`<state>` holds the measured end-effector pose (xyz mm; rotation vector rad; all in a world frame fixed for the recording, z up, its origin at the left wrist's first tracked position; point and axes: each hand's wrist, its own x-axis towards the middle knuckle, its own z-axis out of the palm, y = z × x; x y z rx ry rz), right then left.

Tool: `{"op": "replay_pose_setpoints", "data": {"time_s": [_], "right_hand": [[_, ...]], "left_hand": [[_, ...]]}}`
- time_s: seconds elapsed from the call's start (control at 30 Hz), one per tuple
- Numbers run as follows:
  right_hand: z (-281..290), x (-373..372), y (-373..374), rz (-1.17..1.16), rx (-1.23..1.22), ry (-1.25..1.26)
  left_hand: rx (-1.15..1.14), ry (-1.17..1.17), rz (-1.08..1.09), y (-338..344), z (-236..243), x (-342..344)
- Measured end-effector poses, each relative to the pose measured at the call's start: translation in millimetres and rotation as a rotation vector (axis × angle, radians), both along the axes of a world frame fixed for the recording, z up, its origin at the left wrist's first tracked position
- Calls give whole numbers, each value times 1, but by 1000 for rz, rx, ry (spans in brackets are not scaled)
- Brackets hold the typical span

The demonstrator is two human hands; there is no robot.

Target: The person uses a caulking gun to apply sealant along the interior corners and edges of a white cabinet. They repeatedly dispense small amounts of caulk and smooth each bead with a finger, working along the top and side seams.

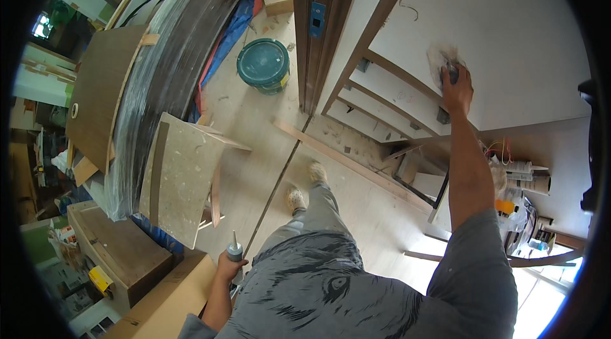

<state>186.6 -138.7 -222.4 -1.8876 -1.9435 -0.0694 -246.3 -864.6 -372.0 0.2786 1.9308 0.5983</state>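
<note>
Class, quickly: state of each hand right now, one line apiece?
Left hand: closed around a grey nozzled tube.
Right hand: holding a small dark wad, material unclear, at the white panel.

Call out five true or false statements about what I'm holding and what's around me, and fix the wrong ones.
1. The left hand holds a nozzle-tipped tube. True.
2. The right hand hangs beside the hip. False: it is raised at the white panel, holding a small dark object.
3. A green bucket stands upright on the floor. True.
4. The person's feet are bare. False: they wear light shoes.
5. The tube's nozzle points upward. True.
</note>
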Motion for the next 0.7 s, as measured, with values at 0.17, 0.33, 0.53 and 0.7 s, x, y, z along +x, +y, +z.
{"op": "replay_pose_setpoints", "data": {"time_s": [0.17,0.33,0.53,0.7], "right_hand": [[2,-3,-1,-29,-14,2],[3,-3,-2,-37,-36,8],[3,-3,-2,-19,-22,-1],[5,-3,-4,-22,-29,27]], "left_hand": [[73,31,-25,-17,5,5],[65,-21,187,-6,30,7],[127,1,307,10,51,12],[184,-19,245,0,43,20]]}}
